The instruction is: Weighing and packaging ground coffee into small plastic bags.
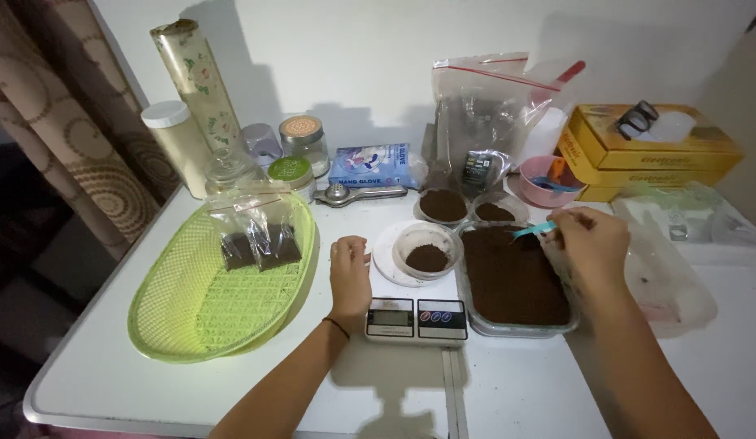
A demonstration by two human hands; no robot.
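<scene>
My right hand [593,242] holds a small blue spoon [530,231] over a clear rectangular tray [485,325] filled with dark brown powder. My left hand [349,272] rests on the white table, fingers curled, holding nothing, just left of a small digital scale [416,318]. On the scale's round white platform stands a small clear cup [427,249] with a little brown powder in it. Two more small cups of powder, one [442,205] and another [495,211], sit behind the tray.
A green mesh basket [201,313] at left holds two small bags of brown powder [257,244]. Jars, a tall roll, a blue box, a metal squeezer [357,193], a zip bag [487,114], a pink bowl [542,182] and yellow boxes [638,154] line the back wall. Clear plastic bags lie at right.
</scene>
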